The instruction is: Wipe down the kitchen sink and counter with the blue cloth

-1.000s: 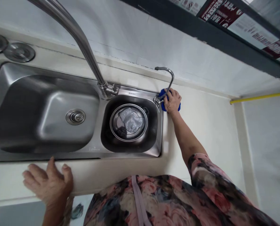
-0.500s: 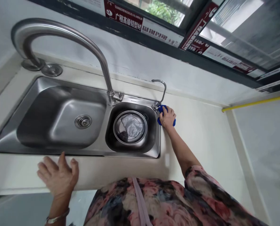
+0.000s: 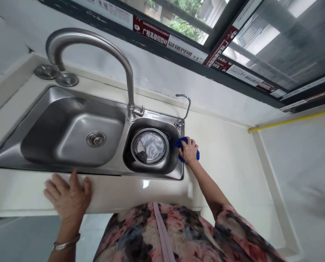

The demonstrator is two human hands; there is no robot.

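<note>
My right hand (image 3: 189, 150) is closed on a blue cloth (image 3: 197, 155), pressed against the right rim of the smaller sink bowl. Part of the cloth hangs over the bowl's edge. My left hand (image 3: 70, 193) has its fingers spread, over the front of the countertop (image 3: 118, 191) by the larger bowl. The steel double sink (image 3: 111, 165) lies between and beyond my hands. In its smaller bowl sits a round metal strainer (image 3: 133, 140) with a crumpled grey mesh cloth (image 3: 153, 143) and a dark scouring pad (image 3: 142, 157) inside.
A tall curved faucet (image 3: 96, 39) rises behind the sink. A thin bent spout (image 3: 189, 105) stands at the back right corner. Two round metal drain covers (image 3: 66, 79) lie at the back left. A yellow pipe (image 3: 293, 120) runs along the right wall, below the window frame (image 3: 186, 58).
My right hand has slid with the blue cloth toward me along the right rim, away from the thin spout. The left hand stays nearly in place, fingers spread.
</note>
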